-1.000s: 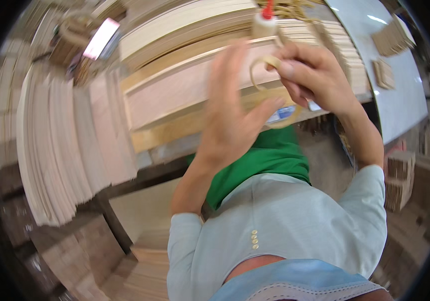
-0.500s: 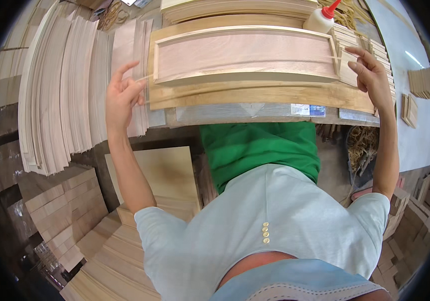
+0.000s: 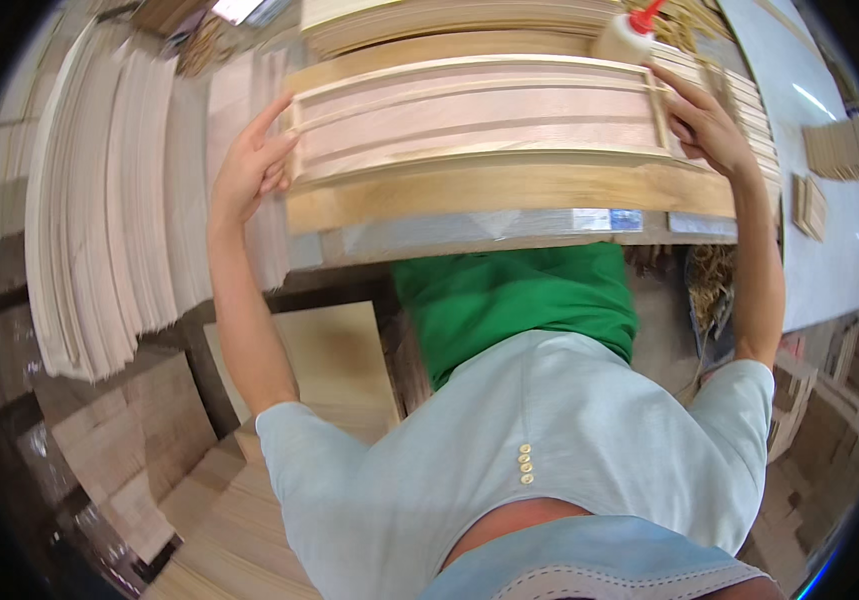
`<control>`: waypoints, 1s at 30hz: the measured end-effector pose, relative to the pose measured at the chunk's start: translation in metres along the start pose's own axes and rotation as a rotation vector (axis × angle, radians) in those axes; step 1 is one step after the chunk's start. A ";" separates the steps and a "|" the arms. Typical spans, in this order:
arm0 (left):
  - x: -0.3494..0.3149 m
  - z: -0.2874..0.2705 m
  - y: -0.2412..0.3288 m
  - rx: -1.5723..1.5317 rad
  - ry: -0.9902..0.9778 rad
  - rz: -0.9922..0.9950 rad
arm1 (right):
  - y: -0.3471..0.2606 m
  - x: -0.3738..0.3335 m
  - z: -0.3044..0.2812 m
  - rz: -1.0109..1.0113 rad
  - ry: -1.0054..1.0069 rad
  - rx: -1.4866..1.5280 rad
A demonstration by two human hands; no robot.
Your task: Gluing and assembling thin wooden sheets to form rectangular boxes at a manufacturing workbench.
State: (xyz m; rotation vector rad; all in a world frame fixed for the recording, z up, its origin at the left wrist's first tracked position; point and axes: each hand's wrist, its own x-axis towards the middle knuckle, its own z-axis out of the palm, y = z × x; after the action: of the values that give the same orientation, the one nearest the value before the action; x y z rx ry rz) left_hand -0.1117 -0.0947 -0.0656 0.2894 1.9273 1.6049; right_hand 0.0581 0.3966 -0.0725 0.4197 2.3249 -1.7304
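A long shallow wooden box [image 3: 479, 148] lies on a flat board, its pale pink panel framed by thin light strips. A thin stretched rubber band [image 3: 429, 88] runs lengthwise across it, blurred. My left hand [image 3: 249, 170] is at the box's left end, index finger and thumb closed at the edge where the band ends. At the right end, my right hand [image 3: 707, 125] has its fingers bent around the corner, closed on the band. Motion smear hides exactly how the fingertips grip.
Tall stacks of thin wooden sheets [image 3: 99, 200] stand at left. A white glue bottle with red cap [image 3: 624, 40] is behind the box's right end. Loose rubber bands [image 3: 694, 25] lie beyond it. Small wood pieces [image 3: 839, 150] sit on the grey table [image 3: 819, 270] at right.
Both hands have come in from beside the box to its two ends. The stretched rubber band, earlier partly in front of the box, now crosses over its panel.
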 end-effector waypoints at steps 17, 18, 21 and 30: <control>0.065 -0.030 -0.046 -0.513 0.183 -0.060 | 0.019 0.039 -0.008 -0.001 0.042 0.373; 0.066 -0.029 -0.048 -0.564 0.120 -0.056 | 0.019 0.038 -0.007 0.010 0.038 0.369; 0.061 -0.030 -0.052 -0.609 0.095 -0.035 | 0.025 0.042 -0.006 -0.011 0.003 0.430; 0.025 -0.007 -0.015 0.022 0.200 0.010 | 0.031 0.040 -0.006 -0.055 0.101 0.177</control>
State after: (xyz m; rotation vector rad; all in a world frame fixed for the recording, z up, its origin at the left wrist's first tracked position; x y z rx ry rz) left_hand -0.1326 -0.0904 -0.0871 0.1530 2.0964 1.6741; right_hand 0.0313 0.4144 -0.1117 0.4888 2.2782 -1.9943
